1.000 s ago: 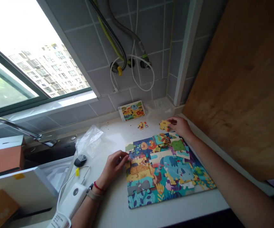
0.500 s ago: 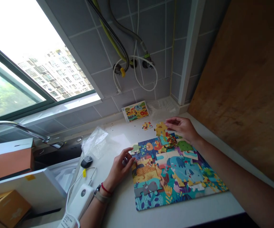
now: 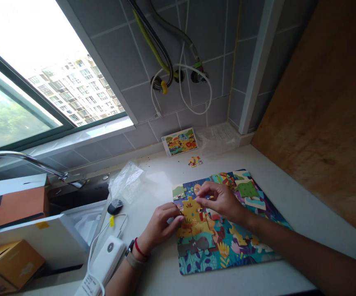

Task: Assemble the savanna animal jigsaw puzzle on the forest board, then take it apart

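A colourful animal jigsaw puzzle (image 3: 227, 246) lies on the white counter, mostly put together. My right hand (image 3: 221, 201) hovers over its upper left part and pinches a yellow puzzle piece (image 3: 191, 206) by its top edge. My left hand (image 3: 162, 224) rests at the puzzle's left edge, fingers curled against the pieces beside the yellow one. A red band and a watch sit on that wrist. One small loose piece (image 3: 195, 161) lies on the counter beyond the puzzle.
A small reference picture card (image 3: 179, 142) leans on the tiled wall. A clear plastic bag (image 3: 126, 181), a white power bank with cable (image 3: 104, 257), a tap (image 3: 26, 162), cardboard boxes (image 3: 8, 263) at left and a wooden panel (image 3: 326, 123) at right surround the puzzle.
My right hand has carried the yellow piece from the counter behind the puzzle to the puzzle's upper left. The left hand shifted slightly along the puzzle's left edge. The camera tilted a little.
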`<state>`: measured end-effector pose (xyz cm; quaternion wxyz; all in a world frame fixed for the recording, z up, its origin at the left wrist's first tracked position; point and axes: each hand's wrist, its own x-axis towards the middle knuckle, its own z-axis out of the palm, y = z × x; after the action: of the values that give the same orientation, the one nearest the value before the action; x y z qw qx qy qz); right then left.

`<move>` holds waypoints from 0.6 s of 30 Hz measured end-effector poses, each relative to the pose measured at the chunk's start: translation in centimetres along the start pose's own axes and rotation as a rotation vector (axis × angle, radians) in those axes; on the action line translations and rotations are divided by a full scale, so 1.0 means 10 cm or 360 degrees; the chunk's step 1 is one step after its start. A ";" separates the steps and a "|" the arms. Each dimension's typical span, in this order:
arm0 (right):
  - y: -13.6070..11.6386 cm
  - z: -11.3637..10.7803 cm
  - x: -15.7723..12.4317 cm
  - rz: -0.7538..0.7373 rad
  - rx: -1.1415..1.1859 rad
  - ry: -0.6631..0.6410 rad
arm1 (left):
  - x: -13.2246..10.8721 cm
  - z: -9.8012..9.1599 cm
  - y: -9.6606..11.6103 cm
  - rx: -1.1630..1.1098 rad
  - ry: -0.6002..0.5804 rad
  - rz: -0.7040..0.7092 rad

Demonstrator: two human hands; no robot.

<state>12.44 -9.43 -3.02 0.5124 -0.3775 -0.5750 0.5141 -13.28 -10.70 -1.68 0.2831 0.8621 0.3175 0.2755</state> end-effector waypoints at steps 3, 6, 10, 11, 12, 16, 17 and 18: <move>0.02 -0.06 0.05 -0.0005 0.0040 0.0033 | -0.01 0.02 0.02 0.0006 0.0040 0.0016; 0.04 -0.08 0.07 0.0020 0.0039 0.0026 | -0.02 0.05 0.05 0.0025 0.0058 0.0036; 0.06 -0.06 0.06 0.0064 0.0042 -0.0001 | -0.02 0.07 0.06 0.0052 0.0082 0.0059; 0.07 -0.06 0.06 0.0077 0.0039 -0.0009 | -0.02 0.07 0.07 0.0055 0.0087 0.0060; 0.07 -0.06 0.06 0.0089 0.0035 -0.0016 | -0.01 0.07 0.07 0.0057 0.0094 0.0060; 0.07 -0.07 0.07 0.0098 0.0018 -0.0053 | -0.01 0.07 0.07 0.0068 0.0108 0.0040; 0.07 -0.07 0.07 0.0098 0.0018 -0.0058 | -0.01 0.07 0.06 0.0070 0.0106 0.0035; 0.07 -0.07 0.06 0.0102 0.0021 -0.0061 | -0.01 0.07 0.06 0.0071 0.0099 0.0029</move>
<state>12.95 -8.54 -3.64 0.4871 -0.3825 -0.5689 0.5411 -12.70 -11.40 -1.79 0.2513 0.8621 0.3243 0.2975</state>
